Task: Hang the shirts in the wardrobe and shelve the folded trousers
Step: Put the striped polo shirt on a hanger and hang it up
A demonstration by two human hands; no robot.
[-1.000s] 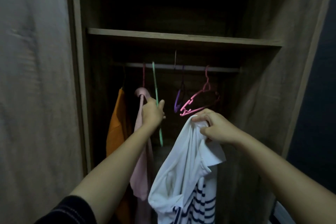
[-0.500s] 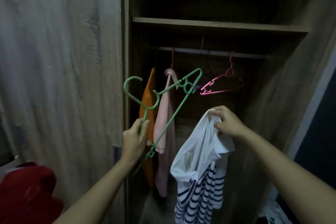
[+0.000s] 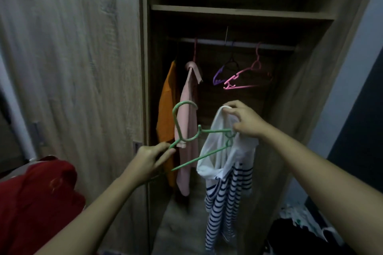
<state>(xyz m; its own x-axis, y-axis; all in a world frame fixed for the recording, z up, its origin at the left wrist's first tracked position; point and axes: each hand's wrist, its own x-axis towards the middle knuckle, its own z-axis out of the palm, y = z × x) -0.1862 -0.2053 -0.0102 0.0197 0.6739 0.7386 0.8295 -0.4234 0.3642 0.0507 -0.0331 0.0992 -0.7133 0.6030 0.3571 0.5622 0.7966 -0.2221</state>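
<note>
In front of the open wardrobe, my left hand [image 3: 152, 158] grips a green plastic hanger [image 3: 186, 130] by one arm, hook pointing up and left. My right hand [image 3: 243, 120] pinches the neck of a white shirt with navy stripes [image 3: 226, 174], which hangs down from it. The far end of the green hanger sits inside the shirt's neck opening, just under my right fingers. On the wardrobe rail [image 3: 238, 44] hang an orange shirt [image 3: 166, 107] and a pink shirt [image 3: 187, 118].
An empty purple hanger [image 3: 220, 75] and pink hanger [image 3: 244, 77] hang on the right of the rail. A shelf [image 3: 238, 11] runs above it. The wardrobe door [image 3: 72, 68] stands at left. A red garment [image 3: 39, 198] lies lower left, dark clothes [image 3: 294, 236] lower right.
My left hand took the green hanger off the rail, lowered it and swung it across, so its end now sits in the shirt's neck. My right hand kept holding the shirt.
</note>
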